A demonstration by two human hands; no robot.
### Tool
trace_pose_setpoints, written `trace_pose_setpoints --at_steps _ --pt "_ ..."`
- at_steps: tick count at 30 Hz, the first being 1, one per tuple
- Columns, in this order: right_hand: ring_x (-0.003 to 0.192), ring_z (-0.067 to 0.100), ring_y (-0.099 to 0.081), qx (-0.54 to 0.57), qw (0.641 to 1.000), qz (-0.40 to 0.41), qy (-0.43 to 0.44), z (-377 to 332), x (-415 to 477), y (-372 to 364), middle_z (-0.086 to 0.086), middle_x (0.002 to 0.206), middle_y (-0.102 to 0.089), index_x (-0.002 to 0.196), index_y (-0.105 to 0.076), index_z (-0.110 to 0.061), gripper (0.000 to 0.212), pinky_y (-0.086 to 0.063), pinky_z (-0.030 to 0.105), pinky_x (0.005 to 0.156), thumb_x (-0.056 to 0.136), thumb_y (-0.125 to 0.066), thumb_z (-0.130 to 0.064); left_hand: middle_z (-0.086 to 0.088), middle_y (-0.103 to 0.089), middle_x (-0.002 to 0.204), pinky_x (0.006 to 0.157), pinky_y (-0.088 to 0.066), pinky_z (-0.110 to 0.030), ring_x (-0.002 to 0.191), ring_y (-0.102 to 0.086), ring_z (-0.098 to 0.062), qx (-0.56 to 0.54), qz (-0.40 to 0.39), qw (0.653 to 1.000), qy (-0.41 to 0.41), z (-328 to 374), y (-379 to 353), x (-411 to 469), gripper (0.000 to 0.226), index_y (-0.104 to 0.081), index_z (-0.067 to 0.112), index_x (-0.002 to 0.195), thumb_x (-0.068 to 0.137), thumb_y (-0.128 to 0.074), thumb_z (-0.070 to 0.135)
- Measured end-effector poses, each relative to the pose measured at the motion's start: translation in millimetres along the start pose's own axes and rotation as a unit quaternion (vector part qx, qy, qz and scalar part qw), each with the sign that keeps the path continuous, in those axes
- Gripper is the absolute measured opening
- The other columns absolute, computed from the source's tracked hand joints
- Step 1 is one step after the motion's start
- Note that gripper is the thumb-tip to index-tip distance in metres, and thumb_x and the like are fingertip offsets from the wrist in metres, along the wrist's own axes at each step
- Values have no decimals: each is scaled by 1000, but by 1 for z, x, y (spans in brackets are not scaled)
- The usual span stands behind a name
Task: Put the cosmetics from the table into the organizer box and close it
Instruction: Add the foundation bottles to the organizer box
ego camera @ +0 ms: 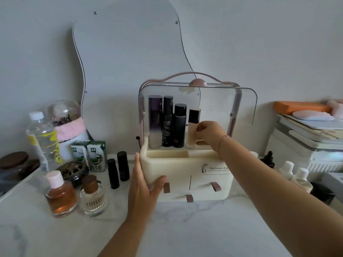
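Grey wall and a wavy-edged mirror [130,58] back a pale marbled bench [185,229]. Between the two hands stands the organizer box [185,175], cream-coloured with brown pull tabs on its front drawers, a pink carry handle on top and a clear curved lid [222,104] swung up and open. The left hand [143,184] is spread flat against the box's near left corner, thumb on the front face. The right hand [209,135] reaches into the upper compartment, its fingers pinching a beige foundation bottle [193,125] with a black cap, upright. Just left of that hand, inside the box, stand three tall dark bottles [168,121] in a row. Left of the left hand, on the bench, two small black tubes [118,169] stand upright, with an amber bottle [60,194] and a clear perfume bottle [92,197] further out.
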State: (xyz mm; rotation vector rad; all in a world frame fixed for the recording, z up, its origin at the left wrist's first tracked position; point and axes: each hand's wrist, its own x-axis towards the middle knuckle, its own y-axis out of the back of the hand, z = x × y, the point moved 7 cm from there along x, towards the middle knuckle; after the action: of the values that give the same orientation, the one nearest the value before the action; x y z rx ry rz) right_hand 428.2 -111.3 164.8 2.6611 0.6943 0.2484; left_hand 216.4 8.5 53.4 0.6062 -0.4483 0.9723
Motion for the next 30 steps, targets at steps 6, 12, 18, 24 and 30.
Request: trace_pose_setpoints --at_steps 6,12,18,24,30 --pt "84 26 -59 -6 1000 -18 21 0 11 -5 5 81 -56 88 -60 -5 18 -57 38 80 80 -61 12 39 -2 145 105 -32 -23 140 -21 -3 -5 0 999 -38 6 -1 1 86 8 57 140 73 -40 82" --pt "84 29 -60 -50 998 -27 28 0 13 -10 6 81 -57 109 -58 3 30 -55 42 88 81 -57 13 36 -6 147 109 -34 -34 141 -24 -8 -3 -4 999 -45 8 -2 0 83 5 55 142 77 -43 75" --pt "89 32 -69 -110 994 1 16 -1 7 -13 13 89 -68 105 -58 -2 25 -55 44 88 82 -54 6 51 2 141 105 -31 -26 135 -12 17 8 -4 999 -44 8 -2 1 84 6 55 141 76 -44 75" --pt "85 27 -68 -187 982 25 18 -2 3 -11 20 94 -73 67 -59 -10 19 -55 36 83 80 -54 4 52 4 140 102 -33 -26 133 -11 18 16 -4 999 -37 9 -1 1 87 7 53 143 76 -43 75" --pt "105 27 -61 -197 975 73 69 -15 -22 10 15 113 -64 118 -59 1 35 -49 33 93 86 -63 -14 27 -14 149 98 -41 -35 134 -32 -10 0 -2 1000 -2 6 0 -2 88 7 57 141 72 -45 78"
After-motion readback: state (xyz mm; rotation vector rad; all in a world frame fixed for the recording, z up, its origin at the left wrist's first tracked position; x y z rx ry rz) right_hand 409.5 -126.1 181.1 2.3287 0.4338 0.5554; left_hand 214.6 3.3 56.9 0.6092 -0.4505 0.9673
